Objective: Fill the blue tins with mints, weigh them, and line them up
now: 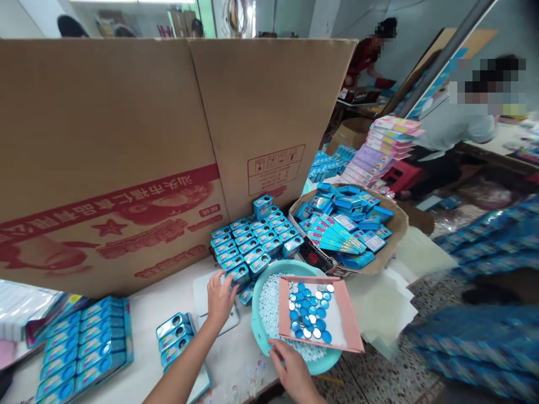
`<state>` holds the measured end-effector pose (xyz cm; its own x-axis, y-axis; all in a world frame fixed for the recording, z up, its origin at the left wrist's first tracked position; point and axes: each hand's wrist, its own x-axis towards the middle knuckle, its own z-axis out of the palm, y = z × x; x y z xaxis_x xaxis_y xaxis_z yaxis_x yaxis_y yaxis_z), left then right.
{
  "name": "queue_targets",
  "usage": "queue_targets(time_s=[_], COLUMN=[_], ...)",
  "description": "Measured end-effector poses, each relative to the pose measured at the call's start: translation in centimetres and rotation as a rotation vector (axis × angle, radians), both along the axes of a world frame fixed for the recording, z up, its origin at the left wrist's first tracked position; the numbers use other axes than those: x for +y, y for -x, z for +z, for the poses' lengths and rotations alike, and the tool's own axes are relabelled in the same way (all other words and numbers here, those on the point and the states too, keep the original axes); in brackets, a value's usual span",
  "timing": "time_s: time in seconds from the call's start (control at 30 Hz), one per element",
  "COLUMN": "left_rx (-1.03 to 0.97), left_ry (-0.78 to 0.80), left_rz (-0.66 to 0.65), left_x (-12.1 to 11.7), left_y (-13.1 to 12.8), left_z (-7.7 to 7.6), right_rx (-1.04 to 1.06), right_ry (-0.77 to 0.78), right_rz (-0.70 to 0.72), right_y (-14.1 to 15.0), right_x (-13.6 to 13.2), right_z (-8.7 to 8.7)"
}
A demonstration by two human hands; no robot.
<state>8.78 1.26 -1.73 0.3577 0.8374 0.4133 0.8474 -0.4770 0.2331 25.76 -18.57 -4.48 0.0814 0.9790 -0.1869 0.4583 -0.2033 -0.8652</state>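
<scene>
Basin (pixel 256 321): white pellets (pixel 268 306); tray (pixel 352 321) atop: discs (pixel 320 324). Blue tin (pixel 238 273): long axis slants up rightward. Hands apart: left hand (pixel 220 300) at tin, right hand (pixel 291 366) by basin (grips unclear).

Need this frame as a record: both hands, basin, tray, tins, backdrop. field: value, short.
left_hand: left hand at the front of the blue tins; grip unclear
right_hand: right hand at the near rim of the teal basin; grip unclear
basin_contents: white pellets
tray: pink-walled tray, set over the basin
tray_contents: loose blue and silver discs
tins: clustered in rows, one stacked on top at the back
backdrop: large printed carton behind the tins
</scene>
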Motion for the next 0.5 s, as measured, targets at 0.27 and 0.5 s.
queue_targets(time_s=[0.27,0.5], left_rx=[-0.125,-0.004], left_ry=[0.046,0.034], left_rz=[-0.114,0.045], left_x=[-1.6,-0.5], left_y=[-0.4,0.3], left_z=[-1.0,-0.2], right_rx=[-0.036,-0.058], right_ry=[-0.018,-0.044], right_rz=[-0.001,0.03], right_y=[0.4,0.4], right_x=[0.6,0.6], right_z=[0.7,-2.1])
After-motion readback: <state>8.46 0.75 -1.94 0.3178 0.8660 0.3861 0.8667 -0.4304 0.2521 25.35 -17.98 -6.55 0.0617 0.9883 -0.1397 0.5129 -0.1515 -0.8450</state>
